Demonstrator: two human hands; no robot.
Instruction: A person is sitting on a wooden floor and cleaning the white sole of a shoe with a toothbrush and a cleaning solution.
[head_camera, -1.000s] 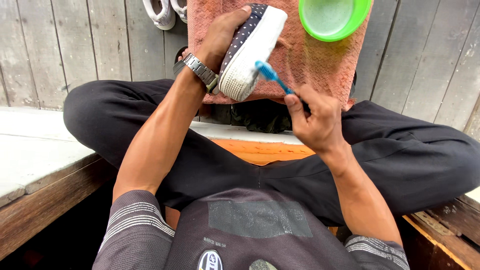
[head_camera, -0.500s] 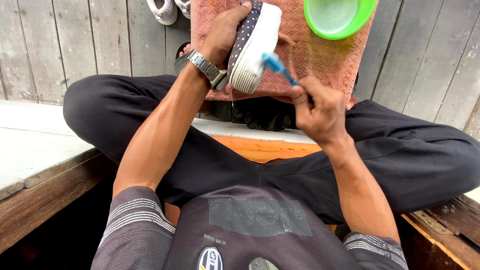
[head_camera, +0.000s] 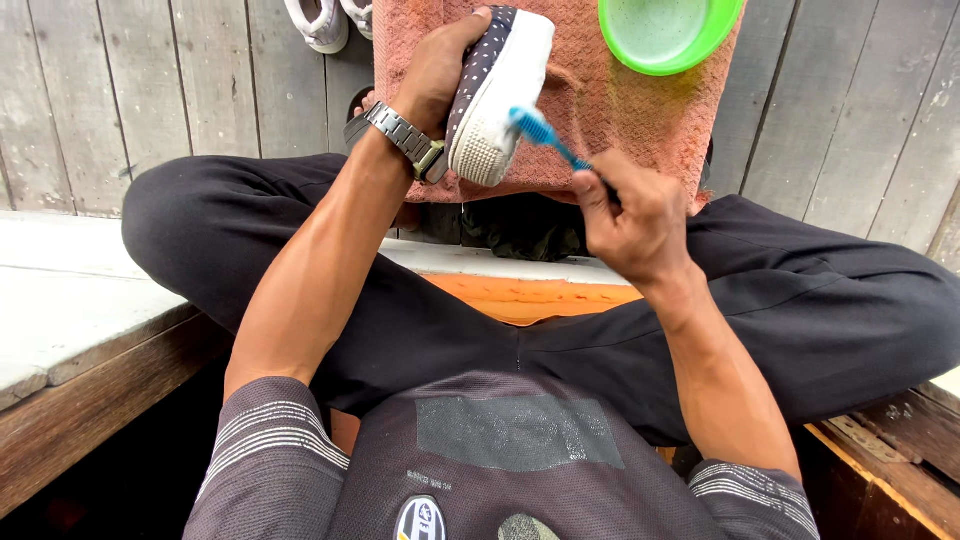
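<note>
Gripping dotted shoe (head_camera: 497, 95), left hand (head_camera: 440, 75); right hand (head_camera: 630, 215), blue toothbrush (head_camera: 548, 138)

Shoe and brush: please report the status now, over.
Left hand grips dotted shoe, sole edge up. Right hand holds blue brush, bristles on white sole. Nothing in the way.

Home porch: weathered plank floor (head_camera: 120, 90)

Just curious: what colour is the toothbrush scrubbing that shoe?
Blue: the toothbrush in the right hand, head view.
</note>
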